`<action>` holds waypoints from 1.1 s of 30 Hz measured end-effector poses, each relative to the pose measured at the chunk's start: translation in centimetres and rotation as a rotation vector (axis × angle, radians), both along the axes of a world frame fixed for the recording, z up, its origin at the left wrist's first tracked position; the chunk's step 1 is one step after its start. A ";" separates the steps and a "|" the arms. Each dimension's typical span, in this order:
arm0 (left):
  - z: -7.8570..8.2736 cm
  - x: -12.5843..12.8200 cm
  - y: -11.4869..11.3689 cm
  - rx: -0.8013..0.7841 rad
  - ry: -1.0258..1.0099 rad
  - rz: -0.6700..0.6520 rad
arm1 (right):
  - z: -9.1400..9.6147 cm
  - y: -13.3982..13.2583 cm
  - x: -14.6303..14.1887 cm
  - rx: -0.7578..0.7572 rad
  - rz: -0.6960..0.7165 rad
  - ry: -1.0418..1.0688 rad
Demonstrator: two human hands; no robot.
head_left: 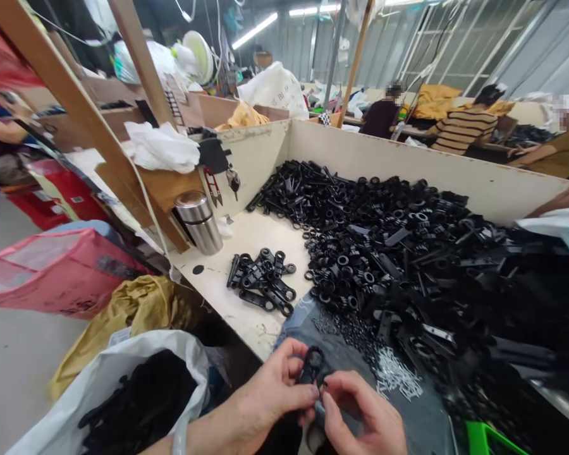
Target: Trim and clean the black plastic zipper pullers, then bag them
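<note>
Cream surface, walled at the back and left side. Big heap of loose black parts takes up most of it, ahead and to the right of both hands. White sack with dark contents, low on the left, beside the left forearm. Dark sheet over the near edge, below the heap. Cluster of black ringed pieces on bare surface, ahead and slightly left of the hands, apart from the heap.

Hands: close together at near edge, almost meeting. Left hand clamped on the held part, thumb on the near side, fingers behind. Right hand just to the right, thumb and forefinger pinched together.

Patch of silver pins on the sheet, right and a bit ahead of the right hand; right is the nearer hand to it.

Held part: black, between the hands, belongs to left. Ring end points up and away from the person; long axis looks to run back toward the body. Lower end covered by fingers, can't tell where it stops.

Tiny dark piece at right fingertips, right beside held part, below its ring. Touching or not: can't tell.
</note>
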State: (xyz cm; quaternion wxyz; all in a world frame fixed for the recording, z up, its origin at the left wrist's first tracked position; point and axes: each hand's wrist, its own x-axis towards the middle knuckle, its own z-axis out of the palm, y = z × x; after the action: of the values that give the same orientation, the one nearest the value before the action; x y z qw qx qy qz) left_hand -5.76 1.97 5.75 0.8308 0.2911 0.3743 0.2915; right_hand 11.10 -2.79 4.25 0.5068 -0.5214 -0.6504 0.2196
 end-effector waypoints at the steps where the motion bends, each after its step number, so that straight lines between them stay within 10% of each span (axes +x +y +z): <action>1: 0.6 -0.1 0.1 0.042 0.027 -0.011 | 0.1 -0.1 0.4 -0.005 0.037 -0.055; 15: 0.6 0.1 -1.2 -0.103 0.138 0.000 | -0.6 0.1 0.3 0.064 0.047 -0.312; 33: -1.9 1.1 -0.8 0.223 0.239 -0.122 | -1.9 -0.5 0.6 0.091 0.065 -0.414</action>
State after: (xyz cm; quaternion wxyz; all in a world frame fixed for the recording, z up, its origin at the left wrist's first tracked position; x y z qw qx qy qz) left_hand -4.71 1.18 3.88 0.7590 0.4362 0.4175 0.2437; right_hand 11.73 -3.27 2.40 0.3781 -0.5106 -0.7665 0.0945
